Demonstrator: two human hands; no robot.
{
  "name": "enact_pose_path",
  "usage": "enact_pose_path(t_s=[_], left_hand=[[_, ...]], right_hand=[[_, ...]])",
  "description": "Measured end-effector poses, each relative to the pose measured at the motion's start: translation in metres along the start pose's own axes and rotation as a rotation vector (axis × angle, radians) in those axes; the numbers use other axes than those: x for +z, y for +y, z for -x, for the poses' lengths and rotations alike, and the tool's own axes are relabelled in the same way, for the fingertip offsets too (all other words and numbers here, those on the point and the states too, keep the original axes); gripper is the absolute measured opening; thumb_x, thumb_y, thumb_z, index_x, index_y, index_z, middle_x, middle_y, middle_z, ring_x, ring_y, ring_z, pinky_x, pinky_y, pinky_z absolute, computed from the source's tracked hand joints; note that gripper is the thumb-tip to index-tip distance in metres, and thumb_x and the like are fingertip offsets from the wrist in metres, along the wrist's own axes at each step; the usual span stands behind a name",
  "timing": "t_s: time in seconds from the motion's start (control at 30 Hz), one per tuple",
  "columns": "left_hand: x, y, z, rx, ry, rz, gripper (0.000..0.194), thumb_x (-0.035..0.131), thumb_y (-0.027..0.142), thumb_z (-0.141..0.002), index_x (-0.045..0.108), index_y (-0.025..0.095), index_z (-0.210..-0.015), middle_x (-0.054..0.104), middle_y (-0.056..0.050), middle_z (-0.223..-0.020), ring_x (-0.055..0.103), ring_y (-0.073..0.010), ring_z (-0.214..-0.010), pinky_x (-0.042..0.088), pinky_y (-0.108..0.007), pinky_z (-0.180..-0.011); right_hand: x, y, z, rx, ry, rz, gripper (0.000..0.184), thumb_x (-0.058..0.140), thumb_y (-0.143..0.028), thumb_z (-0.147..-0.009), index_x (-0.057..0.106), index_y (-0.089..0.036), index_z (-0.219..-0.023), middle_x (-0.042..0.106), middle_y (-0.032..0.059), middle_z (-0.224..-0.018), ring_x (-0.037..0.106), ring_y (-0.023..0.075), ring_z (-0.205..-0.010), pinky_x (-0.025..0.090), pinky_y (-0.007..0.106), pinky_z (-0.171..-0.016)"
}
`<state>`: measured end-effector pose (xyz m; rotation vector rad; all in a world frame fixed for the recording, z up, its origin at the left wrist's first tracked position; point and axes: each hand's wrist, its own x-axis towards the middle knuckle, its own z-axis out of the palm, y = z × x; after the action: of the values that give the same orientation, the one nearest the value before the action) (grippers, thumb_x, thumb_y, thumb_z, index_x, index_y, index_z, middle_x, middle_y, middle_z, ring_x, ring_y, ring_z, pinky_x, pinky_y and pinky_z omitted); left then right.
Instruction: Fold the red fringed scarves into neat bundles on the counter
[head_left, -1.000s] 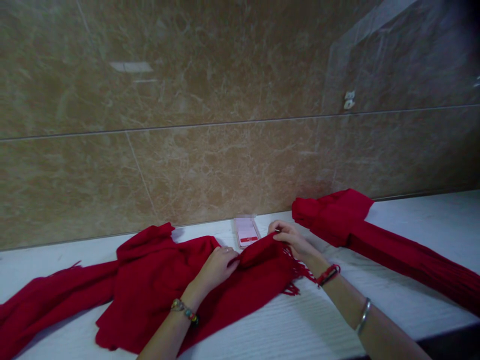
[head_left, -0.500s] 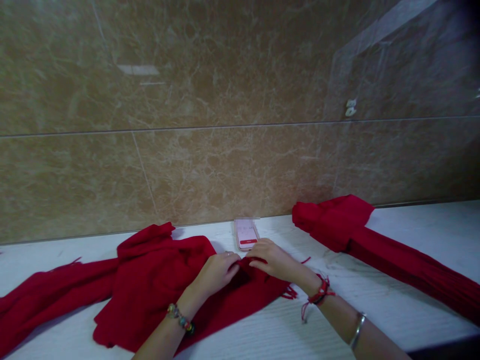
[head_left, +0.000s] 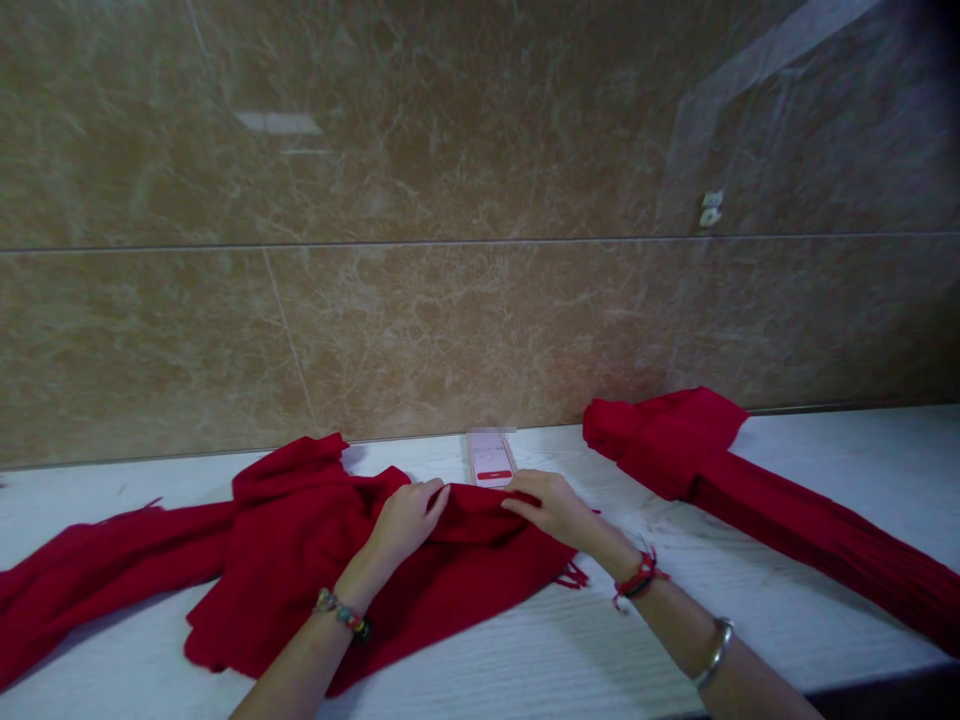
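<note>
A red fringed scarf (head_left: 285,560) lies bunched on the white table, its one end trailing to the left edge of view and its fringe showing at the right. My left hand (head_left: 409,515) pinches the scarf's upper edge between thumb and fingers. A short way to the right, my right hand (head_left: 546,502) grips the same edge. Between both hands the edge is stretched nearly straight, with a fold of cloth under it. Part of the scarf is hidden beneath my left forearm.
A phone (head_left: 490,458) with a lit screen lies behind the scarf, near the wall. On the right rests a second red cloth (head_left: 675,440), folded at one end, with a long strip reaching the right edge. The marbled tile wall (head_left: 450,330) borders the white table (head_left: 622,620) at the back.
My hands have moved apart, the left one going left and slightly up. The scarf's edge, earlier gathered between them, is now drawn out taut.
</note>
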<state>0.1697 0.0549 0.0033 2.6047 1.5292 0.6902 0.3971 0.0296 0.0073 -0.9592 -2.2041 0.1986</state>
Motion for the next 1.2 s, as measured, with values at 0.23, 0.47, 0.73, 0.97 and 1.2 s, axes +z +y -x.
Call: enact_pose_path(t_s=[0.23,0.47,0.73,0.97,1.2], left_hand=[[0.004,0.015,0.006,0.286,-0.026,0.236,0.028,0.047,0.027,-0.083,0.052,0.018,-0.109,0.06,-0.006,-0.105,0.055,-0.0157,-0.095,0.042,-0.027,-0.084],[0.002,0.028,0.006,0.191,-0.004,0.202,0.024,0.037,0.025,-0.088,0.058,0.016,-0.08,0.064,-0.003,-0.074,0.058,-0.014,-0.068,0.043,-0.023,-0.065],[0.009,0.024,0.009,0.226,-0.052,0.021,0.025,0.037,0.025,-0.088,0.059,0.017,-0.08,0.065,-0.003,-0.07,0.058,-0.0132,-0.062,0.04,-0.021,-0.059],[0.005,0.023,0.009,0.273,-0.036,0.01,0.025,0.037,0.027,-0.088,0.059,0.018,-0.083,0.065,-0.003,-0.078,0.059,-0.014,-0.07,0.044,-0.023,-0.065],[0.005,0.013,0.006,0.205,0.079,0.079,0.023,0.036,0.024,-0.088,0.058,0.017,-0.09,0.064,-0.004,-0.085,0.058,-0.0155,-0.079,0.045,-0.026,-0.073]], right_hand=[[0.004,-0.005,-0.002,0.16,0.139,-0.22,0.008,0.053,-0.025,-0.077,0.056,-0.018,-0.08,0.062,0.0026,-0.077,0.055,0.0153,-0.072,0.042,0.027,-0.068],[0.005,0.009,-0.004,0.25,0.448,-0.3,0.012,0.053,-0.029,-0.074,0.046,-0.02,-0.07,0.049,-0.0022,-0.063,0.048,0.0134,-0.059,0.04,0.025,-0.055],[-0.003,-0.005,0.0,-0.063,0.163,0.058,0.037,0.058,-0.027,-0.075,0.051,-0.022,-0.111,0.051,0.0092,-0.113,0.043,0.022,-0.108,0.032,0.041,-0.093],[0.001,-0.005,-0.002,-0.052,0.083,0.103,0.01,0.052,-0.016,-0.08,0.062,-0.018,-0.081,0.06,0.0041,-0.076,0.053,0.0165,-0.078,0.041,0.032,-0.076],[-0.016,0.005,0.002,0.096,0.097,0.184,0.013,0.054,-0.025,-0.079,0.063,-0.019,-0.088,0.06,0.0063,-0.086,0.053,0.0189,-0.085,0.039,0.038,-0.082]])
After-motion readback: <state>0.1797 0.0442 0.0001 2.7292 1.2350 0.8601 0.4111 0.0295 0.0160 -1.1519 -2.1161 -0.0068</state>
